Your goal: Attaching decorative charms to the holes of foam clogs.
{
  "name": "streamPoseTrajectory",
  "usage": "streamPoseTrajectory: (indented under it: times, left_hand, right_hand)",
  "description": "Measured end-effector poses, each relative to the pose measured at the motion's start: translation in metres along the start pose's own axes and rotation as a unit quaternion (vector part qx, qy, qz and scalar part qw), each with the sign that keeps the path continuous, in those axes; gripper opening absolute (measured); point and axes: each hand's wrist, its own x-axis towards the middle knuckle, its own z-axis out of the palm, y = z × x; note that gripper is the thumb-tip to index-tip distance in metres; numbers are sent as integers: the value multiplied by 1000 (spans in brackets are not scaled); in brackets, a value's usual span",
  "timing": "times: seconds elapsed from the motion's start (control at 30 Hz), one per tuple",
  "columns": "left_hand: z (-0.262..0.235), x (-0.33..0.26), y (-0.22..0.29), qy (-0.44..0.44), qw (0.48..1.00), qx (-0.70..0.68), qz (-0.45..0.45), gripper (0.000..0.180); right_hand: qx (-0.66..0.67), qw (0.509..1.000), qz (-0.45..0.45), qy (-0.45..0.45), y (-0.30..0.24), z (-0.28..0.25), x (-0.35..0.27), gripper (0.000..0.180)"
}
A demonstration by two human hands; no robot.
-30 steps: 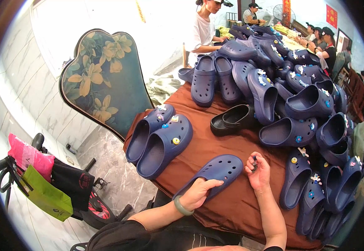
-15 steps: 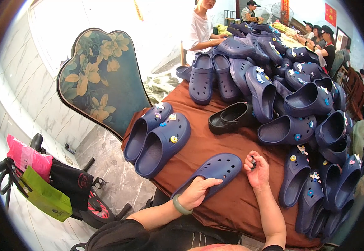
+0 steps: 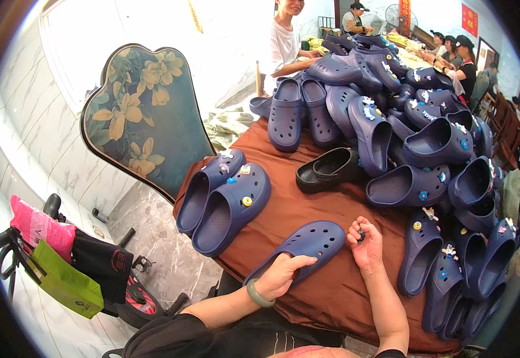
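Observation:
My left hand, with a pale green bangle at its wrist, grips a navy clog by its opening, fingers inside and thumb on the upper. The clog's toe points away to the right, and its holes carry no charms. Just right of the toe, my right hand is raised palm up with bent fingers, pinching a small dark piece too small to name. Farther left stands a pair of navy clogs with colourful charms. A black clog lies beyond my hands.
A large heap of navy clogs covers the far and right parts of the brown-covered table. Left are a floral-backed chair and a scooter with pink and green bags. A person in white and others stand or sit beyond.
Both hands keep nearly the same pose and hold. The view has shifted slightly, and more of the person in white shows at the top.

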Motion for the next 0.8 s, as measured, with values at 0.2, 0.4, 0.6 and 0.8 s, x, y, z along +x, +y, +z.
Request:
streamPoseTrajectory:
  times: [0.2, 0.4, 0.6, 0.8]
  left_hand:
    - [1, 0, 0, 1, 1000, -7, -5, 33]
    - [-1, 0, -1, 3, 1000, 4, -8, 33]
    - [-1, 2, -2, 2, 1000, -1, -1, 33]
    - [4, 0, 3, 13, 1000, 20, 8, 33]
  right_hand:
    - [3, 1000, 2, 8, 0, 2, 0, 14]
    - [-7, 1000, 1, 16, 0, 2, 0, 14]
    - [-22, 999, -8, 37, -1, 6, 0, 15]
    - [-45, 997, -39, 40, -2, 11, 1, 17]
